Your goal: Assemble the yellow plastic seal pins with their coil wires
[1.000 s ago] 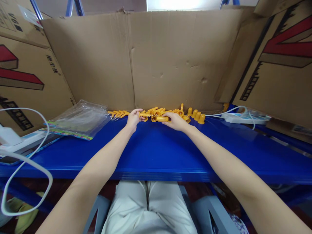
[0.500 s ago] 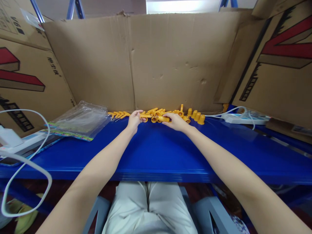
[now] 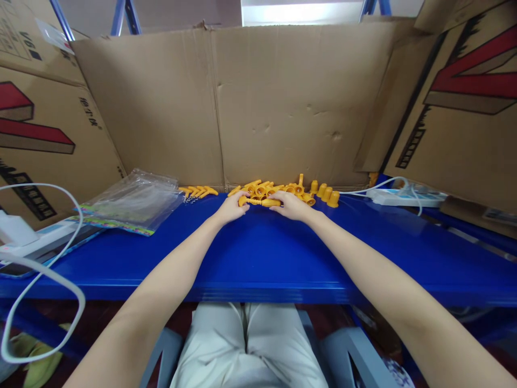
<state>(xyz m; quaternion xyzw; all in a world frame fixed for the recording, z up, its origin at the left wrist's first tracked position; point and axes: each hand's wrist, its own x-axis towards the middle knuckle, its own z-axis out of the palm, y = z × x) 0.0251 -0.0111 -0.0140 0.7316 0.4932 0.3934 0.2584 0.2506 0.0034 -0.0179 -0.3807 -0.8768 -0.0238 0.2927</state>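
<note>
My left hand (image 3: 233,208) is closed on a yellow T-shaped handle (image 3: 243,201), with its thin shaft pointing right. My right hand (image 3: 291,206) grips a yellow ribbed plastic cup (image 3: 270,203) lying on its side. Shaft and cup meet end to end between the hands; whether they are joined I cannot tell. Just behind lies a pile of yellow cup-and-handle pieces (image 3: 262,189). Left of my left hand, several loose yellow handles (image 3: 198,191) with metal screw ends lie in a row. Several yellow cups (image 3: 333,199) stand mouth down to the right.
The blue table (image 3: 258,253) is backed by a cardboard wall (image 3: 291,108). Clear plastic bags (image 3: 133,202) lie on the left beside a power strip and a looping white cable (image 3: 78,258). Another white power strip (image 3: 406,198) sits at the right.
My left hand has moved right and slightly nearer, bringing the handle's shaft in line with the cup. My right hand has shifted slightly nearer, still on the cup.
</note>
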